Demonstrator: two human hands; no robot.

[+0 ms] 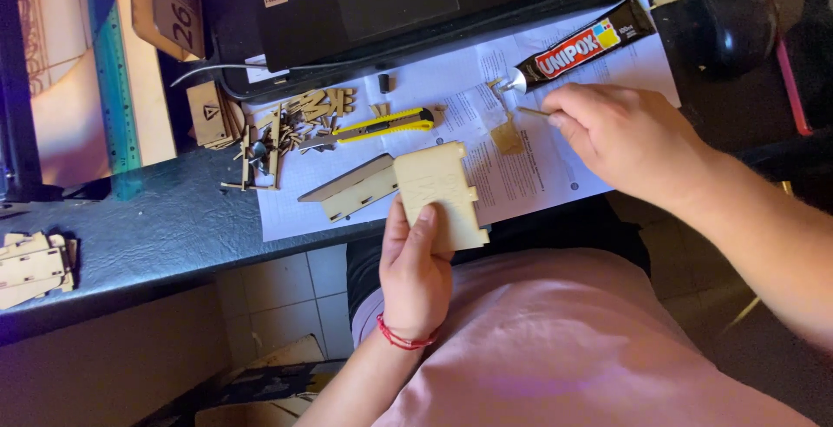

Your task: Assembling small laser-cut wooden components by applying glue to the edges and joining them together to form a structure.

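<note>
Where desk crowds: cutter, glue tube, laptop.

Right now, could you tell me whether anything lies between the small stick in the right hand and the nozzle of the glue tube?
Nothing visible does. The right hand holds the small stick just below the glue tube nozzle, with only bare printed paper between them.

Bench front-left bare and passable; laptop blocks back edge, wood scraps, yellow knife, glue tube crowd the middle.
</note>
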